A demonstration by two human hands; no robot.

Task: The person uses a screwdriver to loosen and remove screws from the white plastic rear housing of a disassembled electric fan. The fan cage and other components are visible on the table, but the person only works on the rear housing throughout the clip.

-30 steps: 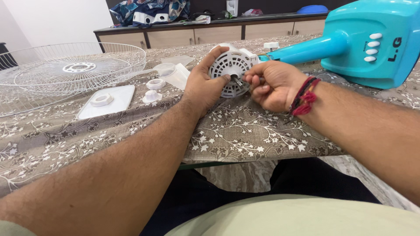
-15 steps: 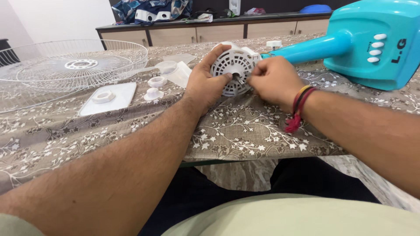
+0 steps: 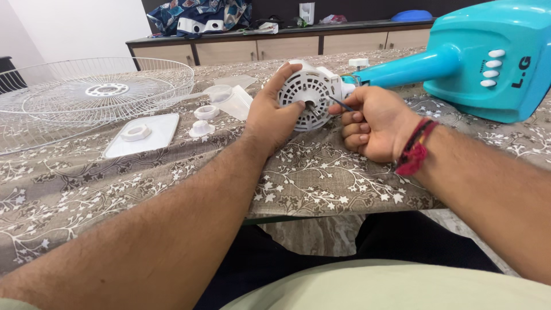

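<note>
The left hand (image 3: 270, 117) wraps a white slotted motor housing (image 3: 310, 92) from its left side, fingers curled over the top rim and the thumb pressed on the front face; this grip is closed on the housing, which stands tilted on the worktop (image 3: 321, 172). Just right of that grip, the right hand (image 3: 373, 123) is curled into a fist, thumb and forefinger pinching a thin dark rod (image 3: 340, 104) whose far end points toward the housing's centre. What the rod's handle looks like cannot be told, since the fist hides it. The short shaft (image 3: 313, 108) at the housing's centre is partly hidden by the left thumb.

Behind the right grip, a turquoise fan stand (image 3: 459, 57) lies on its side, joined to the back of the housing; its base is cut off by the picture's edge. Left of the left grip lie a clear plastic piece (image 3: 229, 97), two white caps (image 3: 202, 120) and a flat white plate (image 3: 146, 135) bearing a nut. Farther left, a white wire fan guard (image 3: 86, 97) is cut off at the frame edge.
</note>
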